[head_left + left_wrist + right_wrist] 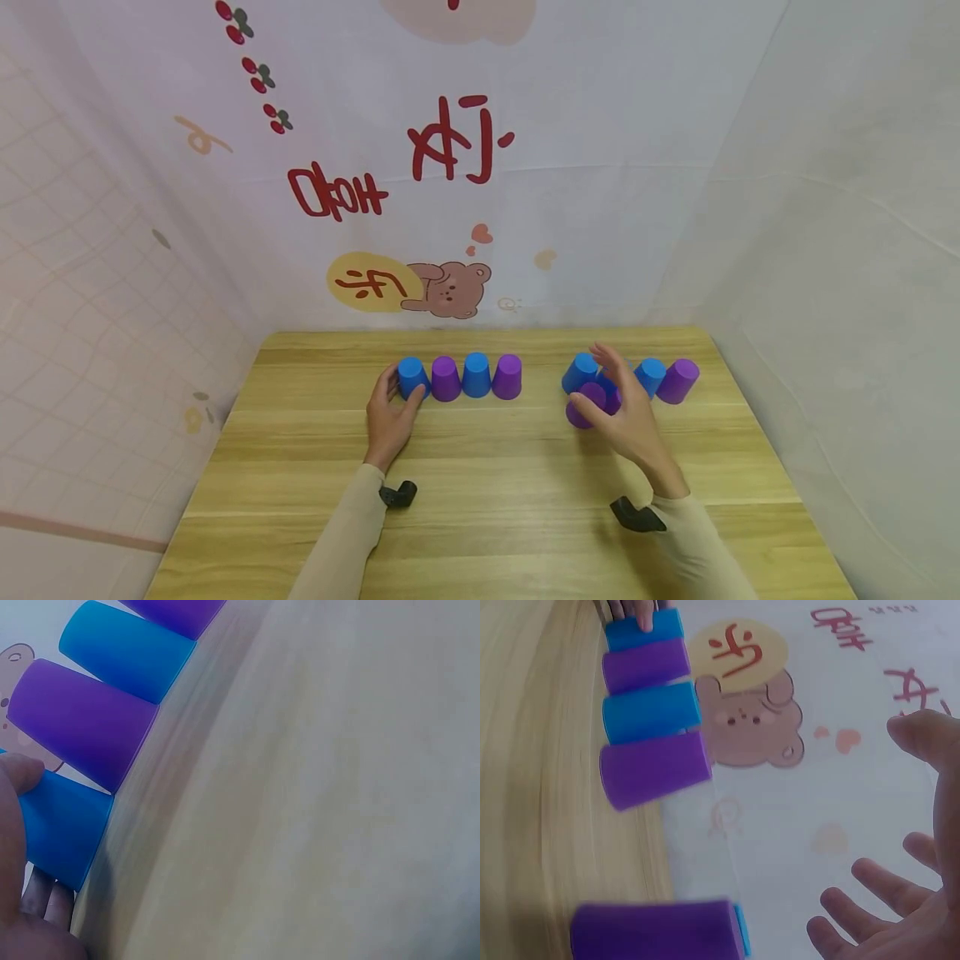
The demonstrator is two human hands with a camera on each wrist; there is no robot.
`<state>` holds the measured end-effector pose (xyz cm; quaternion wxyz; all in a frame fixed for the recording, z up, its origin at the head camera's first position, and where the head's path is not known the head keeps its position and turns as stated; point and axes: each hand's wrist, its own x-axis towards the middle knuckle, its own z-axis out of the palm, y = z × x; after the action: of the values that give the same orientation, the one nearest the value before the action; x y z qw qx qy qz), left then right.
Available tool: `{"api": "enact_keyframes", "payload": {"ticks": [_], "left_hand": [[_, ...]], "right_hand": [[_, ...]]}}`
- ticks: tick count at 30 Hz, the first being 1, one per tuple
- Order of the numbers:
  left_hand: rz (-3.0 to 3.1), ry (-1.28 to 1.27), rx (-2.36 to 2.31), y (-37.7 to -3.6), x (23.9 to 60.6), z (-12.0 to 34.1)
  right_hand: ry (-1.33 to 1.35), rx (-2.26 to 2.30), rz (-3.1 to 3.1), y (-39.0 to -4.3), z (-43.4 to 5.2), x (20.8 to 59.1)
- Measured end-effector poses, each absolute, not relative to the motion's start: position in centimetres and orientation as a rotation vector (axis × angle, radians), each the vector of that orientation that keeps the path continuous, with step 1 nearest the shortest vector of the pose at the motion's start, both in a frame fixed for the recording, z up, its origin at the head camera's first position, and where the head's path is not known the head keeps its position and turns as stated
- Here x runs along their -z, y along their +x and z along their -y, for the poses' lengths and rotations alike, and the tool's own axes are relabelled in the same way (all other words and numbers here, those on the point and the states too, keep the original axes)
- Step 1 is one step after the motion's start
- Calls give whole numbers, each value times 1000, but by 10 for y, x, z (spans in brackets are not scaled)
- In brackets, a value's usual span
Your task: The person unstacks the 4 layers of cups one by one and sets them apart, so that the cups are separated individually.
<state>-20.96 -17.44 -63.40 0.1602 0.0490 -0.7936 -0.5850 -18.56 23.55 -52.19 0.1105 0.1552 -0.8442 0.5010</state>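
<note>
Two rows of upturned cups stand at the far side of the wooden table (pixel 487 467). In the left row, blue (pixel 411 375), purple (pixel 446 379), blue (pixel 476 375) and purple (pixel 507 377) alternate. My left hand (pixel 395 400) grips the leftmost blue cup (pixel 60 821), thumb on its side. The right row has a blue cup (pixel 579 371), a purple cup (pixel 590 402), another blue (pixel 649 376) and a purple (pixel 678 381). My right hand (pixel 618 400) hovers by that purple cup (pixel 656 930), fingers (pixel 840 900) spread, holding nothing.
A printed white backdrop (pixel 450 167) rises just behind the cups. Plain white sheets close in both sides. Black wrist-camera mounts (pixel 397 494) sit on both forearms. Bare wood stretches from the cups to the near table edge.
</note>
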Motion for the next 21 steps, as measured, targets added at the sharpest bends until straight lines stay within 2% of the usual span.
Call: {"api": "enact_keyframes", "payload": {"ticks": [11, 21], "left_hand": [[2278, 143, 1666, -209, 632, 174], [2282, 153, 1677, -209, 632, 174]], "right_hand": [[542, -1554, 2416, -197, -192, 528], [455, -1655, 2435, -205, -157, 537]]}}
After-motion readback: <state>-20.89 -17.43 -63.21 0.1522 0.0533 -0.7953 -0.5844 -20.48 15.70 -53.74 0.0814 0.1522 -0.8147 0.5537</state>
